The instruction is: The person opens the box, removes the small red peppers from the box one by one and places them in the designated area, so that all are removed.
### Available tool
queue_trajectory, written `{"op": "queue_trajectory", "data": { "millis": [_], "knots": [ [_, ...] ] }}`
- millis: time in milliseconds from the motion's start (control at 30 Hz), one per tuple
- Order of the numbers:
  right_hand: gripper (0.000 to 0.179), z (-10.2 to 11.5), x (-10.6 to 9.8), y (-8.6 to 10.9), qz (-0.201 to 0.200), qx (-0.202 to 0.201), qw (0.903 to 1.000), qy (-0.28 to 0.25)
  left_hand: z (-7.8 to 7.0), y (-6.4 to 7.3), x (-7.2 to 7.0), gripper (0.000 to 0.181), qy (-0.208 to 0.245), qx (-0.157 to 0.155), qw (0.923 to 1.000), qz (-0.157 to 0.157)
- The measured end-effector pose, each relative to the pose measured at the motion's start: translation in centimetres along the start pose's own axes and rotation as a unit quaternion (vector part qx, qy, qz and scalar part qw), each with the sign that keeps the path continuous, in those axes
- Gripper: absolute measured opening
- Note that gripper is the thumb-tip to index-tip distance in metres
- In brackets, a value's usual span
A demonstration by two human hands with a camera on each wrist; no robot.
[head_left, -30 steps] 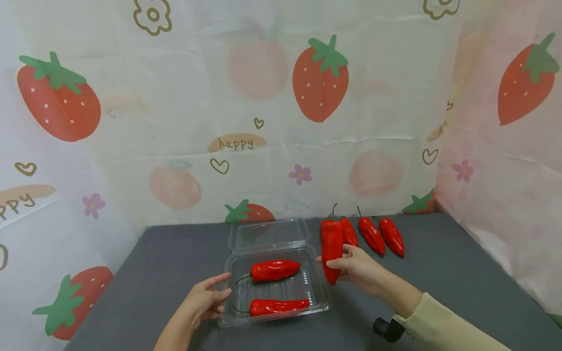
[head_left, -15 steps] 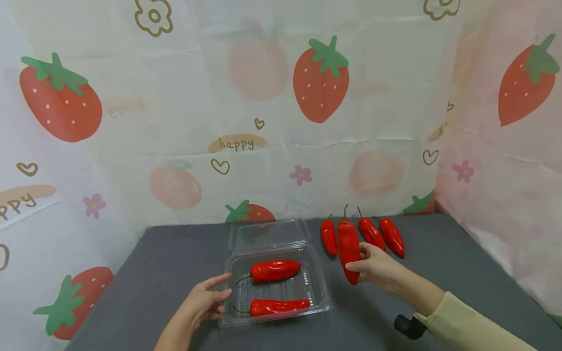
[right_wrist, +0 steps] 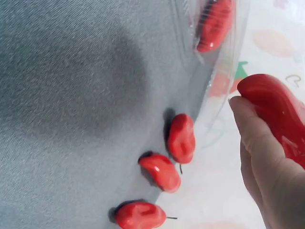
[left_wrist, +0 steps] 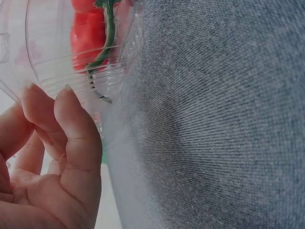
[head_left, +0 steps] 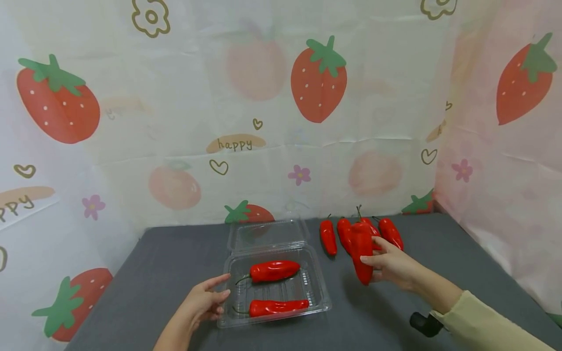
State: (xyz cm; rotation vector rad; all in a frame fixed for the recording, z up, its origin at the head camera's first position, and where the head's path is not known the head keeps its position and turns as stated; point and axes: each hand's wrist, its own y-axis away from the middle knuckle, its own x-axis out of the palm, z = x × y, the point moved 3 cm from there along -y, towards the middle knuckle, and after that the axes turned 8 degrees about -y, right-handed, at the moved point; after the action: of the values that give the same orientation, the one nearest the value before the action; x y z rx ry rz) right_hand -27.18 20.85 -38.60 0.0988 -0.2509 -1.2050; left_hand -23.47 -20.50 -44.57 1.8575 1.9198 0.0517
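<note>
In the head view, my right hand (head_left: 392, 265) pinches a red pepper (head_left: 362, 251) between thumb and fingers. The pepper hangs above the table with its stem up. My left hand (head_left: 204, 301) touches the left edge of a clear plastic clamshell box (head_left: 326, 295), its fingertips at the rim in the left wrist view. The box lies with its lid tipped back. Inside are two red peppers, one at the back (head_left: 274, 271) and one at the front (head_left: 278, 307), both with stems to the left.
Several red peppers lie on the grey table (head_left: 184, 253) at the back right, among them one nearest the box (head_left: 328, 238) and one farthest right (head_left: 390, 233). A printed cloth (head_left: 263, 112) hangs behind. Under the right sleeve (head_left: 483, 321) a black device (head_left: 426, 324) shows.
My right hand has moved to the right, away from the box, carrying the red pepper past the row of peppers at the back. The left hand and the box stay in place.
</note>
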Motion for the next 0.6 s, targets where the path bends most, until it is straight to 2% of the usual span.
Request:
{"op": "queue_trajectory", "data": {
  "millis": [267, 500, 600],
  "knots": [
    [0.083, 0.1, -1.2, 0.3, 0.002, 0.0, 1.0, 0.001, 0.2, -0.1, 0.0, 0.053, 0.001, 0.002, 1.0, -0.003],
    [0.073, 0.2, -2.3, 0.4, -0.012, -0.007, 0.9997, 0.018, 0.0, 0.0, 0.0, 0.052, -0.001, -0.003, 1.0, -0.002],
    [0.075, 0.2, -3.0, 0.4, -0.021, -0.006, 0.9995, 0.024, 0.0, 0.0, 0.0, 0.053, -0.003, -0.004, 1.0, 0.002]
  ]
}}
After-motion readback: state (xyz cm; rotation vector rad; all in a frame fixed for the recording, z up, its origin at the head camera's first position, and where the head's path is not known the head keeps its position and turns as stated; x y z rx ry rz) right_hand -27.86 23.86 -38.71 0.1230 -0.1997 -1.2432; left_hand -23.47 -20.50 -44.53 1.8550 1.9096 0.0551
